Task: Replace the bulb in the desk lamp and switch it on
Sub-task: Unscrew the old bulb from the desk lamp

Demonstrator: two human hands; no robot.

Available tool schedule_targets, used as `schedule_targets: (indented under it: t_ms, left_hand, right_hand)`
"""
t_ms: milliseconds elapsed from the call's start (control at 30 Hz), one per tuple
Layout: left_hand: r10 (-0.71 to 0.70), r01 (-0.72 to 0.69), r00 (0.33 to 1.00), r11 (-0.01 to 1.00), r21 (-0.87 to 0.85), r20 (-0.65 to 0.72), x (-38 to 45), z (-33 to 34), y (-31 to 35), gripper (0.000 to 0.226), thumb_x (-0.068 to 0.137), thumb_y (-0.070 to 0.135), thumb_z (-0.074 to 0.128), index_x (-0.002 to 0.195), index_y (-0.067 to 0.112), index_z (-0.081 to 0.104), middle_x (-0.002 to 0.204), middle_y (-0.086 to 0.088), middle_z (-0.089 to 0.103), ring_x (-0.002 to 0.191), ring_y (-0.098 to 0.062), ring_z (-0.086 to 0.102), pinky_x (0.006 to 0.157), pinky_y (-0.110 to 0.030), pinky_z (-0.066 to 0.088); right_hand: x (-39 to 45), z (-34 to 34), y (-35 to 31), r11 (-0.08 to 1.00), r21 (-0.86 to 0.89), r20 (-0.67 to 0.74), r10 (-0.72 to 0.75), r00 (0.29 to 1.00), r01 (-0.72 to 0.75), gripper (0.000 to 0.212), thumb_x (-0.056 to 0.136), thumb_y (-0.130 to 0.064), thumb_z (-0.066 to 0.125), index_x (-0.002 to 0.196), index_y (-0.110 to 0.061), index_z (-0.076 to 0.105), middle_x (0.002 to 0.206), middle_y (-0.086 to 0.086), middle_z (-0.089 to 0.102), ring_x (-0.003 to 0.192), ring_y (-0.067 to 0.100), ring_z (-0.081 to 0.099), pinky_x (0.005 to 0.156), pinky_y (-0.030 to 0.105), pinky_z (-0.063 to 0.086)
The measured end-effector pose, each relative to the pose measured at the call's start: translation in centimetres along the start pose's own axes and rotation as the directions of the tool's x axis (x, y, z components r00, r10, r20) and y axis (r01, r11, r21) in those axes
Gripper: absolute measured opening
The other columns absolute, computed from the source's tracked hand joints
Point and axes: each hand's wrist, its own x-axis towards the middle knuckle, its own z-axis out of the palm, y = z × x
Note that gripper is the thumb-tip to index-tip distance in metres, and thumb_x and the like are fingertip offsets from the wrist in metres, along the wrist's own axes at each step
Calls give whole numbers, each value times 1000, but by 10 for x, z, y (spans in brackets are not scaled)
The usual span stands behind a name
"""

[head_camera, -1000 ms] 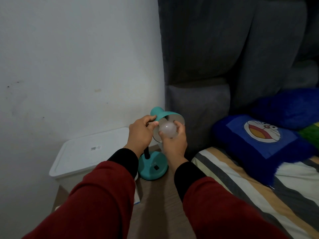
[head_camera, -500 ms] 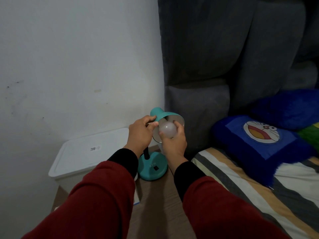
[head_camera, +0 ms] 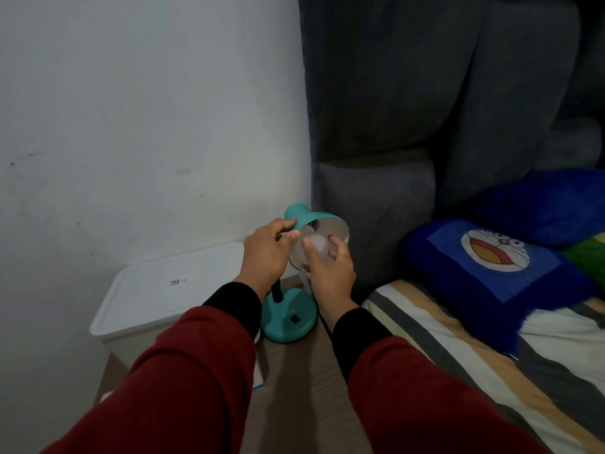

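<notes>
The room is dim and a bit grey. Soft light falls on the white wall (head_camera: 131,109), and no bright glare shows. The padded headboard (head_camera: 425,77) looks very dark. The blue pillow (head_camera: 497,267) is blurry at its right edge. Straight lines bend near the picture's edges.

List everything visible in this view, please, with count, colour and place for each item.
desk lamp: one, teal, on the wooden surface between box and bed
lamp shade: one, teal outside, pale inside, tilted toward the camera
bulb: one, frosted white, unlit, in the shade
storage box: one, white, lidded, left of the lamp
wooden surface: one, brown, under the lamp
cartoon cushion: one, blue, on the bed
headboard: one, dark grey, padded, behind the bed
striped bedding: one, cream, grey and tan, right
left hand: one, gripping the shade
right hand: one, fingers around the bulb
</notes>
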Motion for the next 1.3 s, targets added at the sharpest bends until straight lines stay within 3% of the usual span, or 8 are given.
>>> schedule_targets:
  t_ms: [267, 467, 567, 700, 867, 1000, 1100, 1300]
  left_hand:
    - [-3, 3, 1000, 1000, -17, 1, 0, 1, 1, 31, 93, 20, 56, 123, 17, 62, 125, -3, 65, 115, -14, 59, 91, -11, 35]
    - [-2, 2, 1000, 1000, 1, -7, -1, 0, 2, 31, 93, 20, 56, 123, 16, 61, 125, -4, 65, 116, -15, 58, 89, -11, 34]
    - [1, -1, 1000, 1000, 21, -17, -1, 1, 2, 31, 92, 21, 56, 123, 16, 62, 125, -3, 65, 117, -15, 58, 85, -5, 30]
    - [-10, 10, 1000, 999, 43, -7, -3, -1, 4, 32, 93, 23, 55, 125, 17, 60, 127, -3, 64, 118, -14, 57, 78, 0, 26]
    - [-3, -5, 999, 989, 147, 54, -7, -7, 3, 42, 95, 32, 50, 136, 22, 49, 135, -4, 58, 127, -16, 50, 99, -14, 29]
    - [-70, 51, 993, 981, 187, 97, -20, -11, -7, 53, 95, 38, 47, 145, 25, 33, 134, -9, 57, 129, -26, 45, 110, -32, 30]
    - [-115, 75, 985, 958, 276, 132, -33, -16, -17, 48, 95, 36, 48, 140, 20, 42, 136, -8, 55, 131, -25, 45, 109, -31, 31]
    - [-150, 68, 974, 907, 416, 170, -71, -23, -47, 37, 93, 28, 52, 127, 15, 57, 129, -9, 61, 122, -26, 52, 102, -30, 40]
  right_hand:
    - [2, -5, -6, 964, -237, -2, -126, 992, 122, 74, 75, -19, 76, 141, -18, 42, 141, 8, 38, 128, 24, 45, 110, 32, 37]
    - [0, -9, -3, 961, -253, -4, -114, 993, 110, 67, 70, -15, 77, 130, -20, 47, 132, 10, 49, 120, 27, 51, 103, 35, 43]
    - [-2, -13, -1, 965, -231, 28, -119, 993, 122, 64, 68, -13, 77, 124, -19, 48, 129, 7, 53, 116, 23, 53, 91, 27, 44]
    - [-3, -22, -7, 957, -258, 90, -112, 990, 132, 85, 68, -14, 77, 140, -25, 34, 135, 8, 48, 122, 24, 50, 93, 25, 40]
    - [-9, -35, -17, 889, -425, 182, -103, 978, 173, 82, 77, -14, 70, 147, -24, 29, 134, 11, 39, 122, 25, 47, 83, 13, 31]
    - [-20, -47, -20, 862, -465, 202, -116, 972, 200, 68, 77, -13, 67, 140, -22, 42, 133, 13, 42, 121, 26, 47, 102, 26, 41]
    - [-29, -54, -19, 851, -486, 228, -96, 969, 198, 65, 79, -14, 67, 139, -21, 44, 134, 13, 43, 122, 27, 48, 106, 34, 41]
    - [-46, -72, -12, 759, -600, 333, -50, 941, 253, 64, 77, -13, 69, 137, -21, 47, 132, 14, 45, 119, 29, 50, 103, 33, 41]
